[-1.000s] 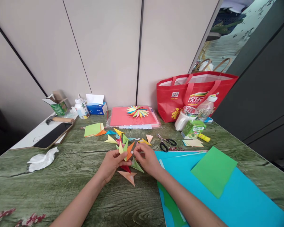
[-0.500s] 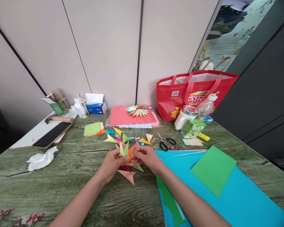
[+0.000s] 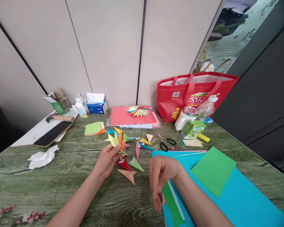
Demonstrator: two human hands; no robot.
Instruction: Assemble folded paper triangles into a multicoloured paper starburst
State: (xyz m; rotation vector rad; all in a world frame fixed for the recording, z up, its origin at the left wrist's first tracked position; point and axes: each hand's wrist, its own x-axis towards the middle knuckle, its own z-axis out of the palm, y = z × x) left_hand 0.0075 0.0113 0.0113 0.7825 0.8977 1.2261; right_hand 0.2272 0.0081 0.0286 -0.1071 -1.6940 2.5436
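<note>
My left hand [image 3: 107, 160] pinches a joined bunch of folded paper pieces [image 3: 120, 140] in pale yellow, green and orange. Below my left fingertips lie a red folded piece [image 3: 124, 164] with a pale strip on it, a light green piece [image 3: 136, 164] and a peach piece [image 3: 128, 176]. My right hand [image 3: 161, 178] hangs apart from them, over the left edge of the blue sheet [image 3: 229, 176]. Its fingers bend downward and close together; a tiny whitish bit shows by the fingertips, too small to name. Pink [image 3: 137, 149] and blue [image 3: 145, 146] folded pieces lie between the hands.
Scissors [image 3: 165, 142] and a green carton [image 3: 193, 129] stand right of centre, before a red bag [image 3: 196, 94]. A multicoloured paper ring [image 3: 137, 111] rests on red paper [image 3: 119, 118]. A phone [image 3: 53, 134] and crumpled tissue [image 3: 44, 157] lie left; a green sheet [image 3: 214, 171] lies right.
My right hand has left the folded paper and moved right and toward me, turning downward. My left hand has raised the bunch slightly, its orange piece now more upright.
</note>
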